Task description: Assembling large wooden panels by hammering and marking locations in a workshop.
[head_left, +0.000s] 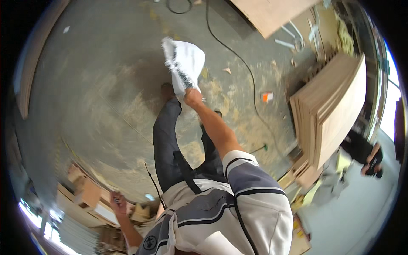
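My right hand (193, 97) is closed on the bunched end of a white sack-like cloth (190, 59) with a frayed, dark-marked edge. The cloth hangs out in front of my legs, above the concrete floor (114, 55). Low on the left, away from the cloth, is my left hand (119, 203). Its fingers are curled, and a small dark thing shows among them, too small to name. Behind that hand lie wooden boxes and offcuts (90, 192).
A stack of plywood sheets (327, 110) leans on the right. A black cable (244, 63) crosses the floor beside an orange and white box (267, 97). A wooden panel (276, 12) juts in at the top. Another person (365, 153) is at far right.
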